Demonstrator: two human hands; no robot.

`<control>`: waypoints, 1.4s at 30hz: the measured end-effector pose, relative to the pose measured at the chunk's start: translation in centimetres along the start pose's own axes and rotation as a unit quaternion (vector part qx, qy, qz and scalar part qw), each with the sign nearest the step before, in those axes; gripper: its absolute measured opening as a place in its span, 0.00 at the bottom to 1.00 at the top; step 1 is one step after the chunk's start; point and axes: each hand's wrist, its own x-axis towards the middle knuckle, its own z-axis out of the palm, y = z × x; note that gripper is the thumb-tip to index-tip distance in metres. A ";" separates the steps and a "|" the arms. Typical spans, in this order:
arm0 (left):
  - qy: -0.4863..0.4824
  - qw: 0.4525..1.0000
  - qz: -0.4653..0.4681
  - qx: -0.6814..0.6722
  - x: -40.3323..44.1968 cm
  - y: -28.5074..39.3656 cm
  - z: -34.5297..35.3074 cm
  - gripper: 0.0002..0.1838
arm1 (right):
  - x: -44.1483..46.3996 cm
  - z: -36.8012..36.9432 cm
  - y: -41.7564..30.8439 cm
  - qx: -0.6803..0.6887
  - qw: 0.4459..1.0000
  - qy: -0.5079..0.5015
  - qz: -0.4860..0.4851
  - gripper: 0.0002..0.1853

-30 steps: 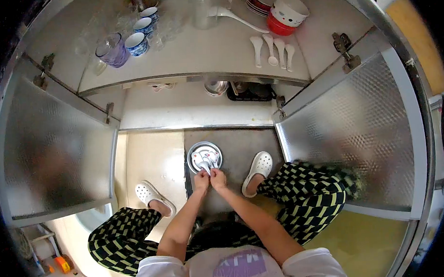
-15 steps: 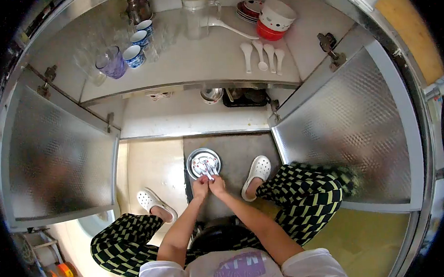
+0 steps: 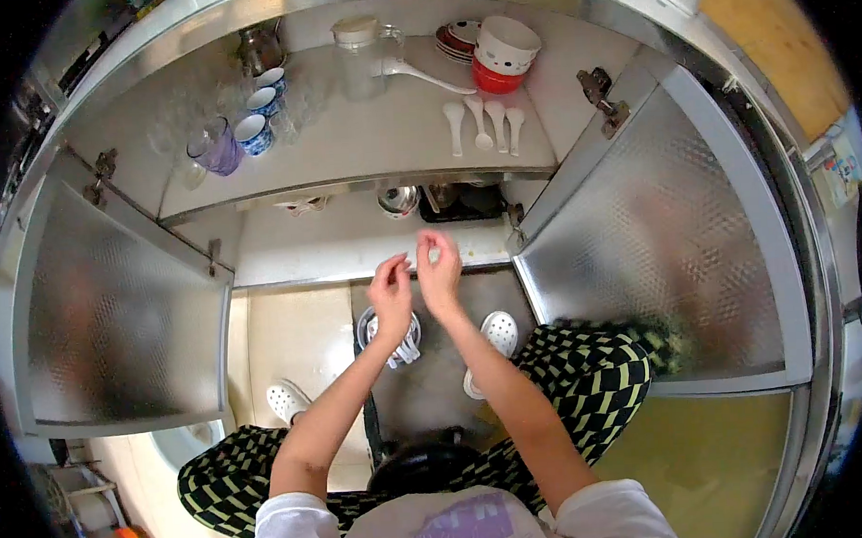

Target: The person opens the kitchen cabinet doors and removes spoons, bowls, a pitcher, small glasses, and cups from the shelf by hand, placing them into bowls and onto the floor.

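While both hands, the left hand (image 3: 391,295) and the right hand (image 3: 441,276), are in the air, the metal basin (image 3: 365,341) with the patterned spoons (image 3: 407,351) is on the floor below the fingers, partly hidden by the left hand. Beyond the fingertips, the black tray (image 3: 452,210) and the steel bowl (image 3: 399,202) lie on the lower shelf (image 3: 291,248). Farther beyond, the upper shelf (image 3: 349,155) carries four white spoons (image 3: 497,122), a ladle (image 3: 432,78) and a pitcher (image 3: 359,72); blue-and-white cups (image 3: 254,134) are to the left of the fingers.

The fingers of each hand are loosely curved, with the thumb apart from them, and the two hands are separate, near each other. The fingertips are nearest to the lower shelf, but if they touch it I cannot tell.

The upper shelf's edge passes beyond the fingers, with an opening beneath it. The left door (image 3: 125,311) and the right door (image 3: 675,249) stand open, well apart from the fingers.
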 end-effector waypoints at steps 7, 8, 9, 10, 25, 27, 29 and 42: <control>-0.032 0.991 0.129 0.017 9.1 9.2 6.0 0.10 | 11.8 -3.1 -2.7 -0.056 0.996 0.033 -0.058 0.10; -0.041 0.993 0.103 0.048 10.5 9.7 6.7 0.11 | 12.9 -3.2 -2.3 -0.071 0.996 0.014 -0.047 0.12; -0.049 0.993 0.077 0.079 11.7 10.1 7.4 0.13 | 13.7 -3.0 -1.8 -0.071 0.996 0.016 -0.049 0.12; -0.049 0.993 0.080 0.077 13.0 9.1 8.3 0.13 | 14.4 -2.8 -1.4 -0.098 0.995 -0.008 -0.034 0.14; -0.178 0.968 -0.162 -0.065 17.9 7.4 10.7 0.15 | 16.1 -1.3 -0.8 -0.102 0.994 -0.015 0.040 0.14; -0.179 0.967 -0.167 -0.070 17.9 7.5 10.6 0.15 | 16.1 -1.1 -0.4 -0.058 0.997 0.007 0.052 0.13; -0.173 0.965 -0.175 -0.089 17.8 7.7 10.6 0.14 | 15.8 -0.8 -0.2 -0.012 0.998 0.006 0.062 0.13; -0.046 0.983 -0.103 -0.143 11.6 10.1 2.9 0.10 | 8.5 -0.5 -6.2 0.315 0.938 -0.109 0.094 0.14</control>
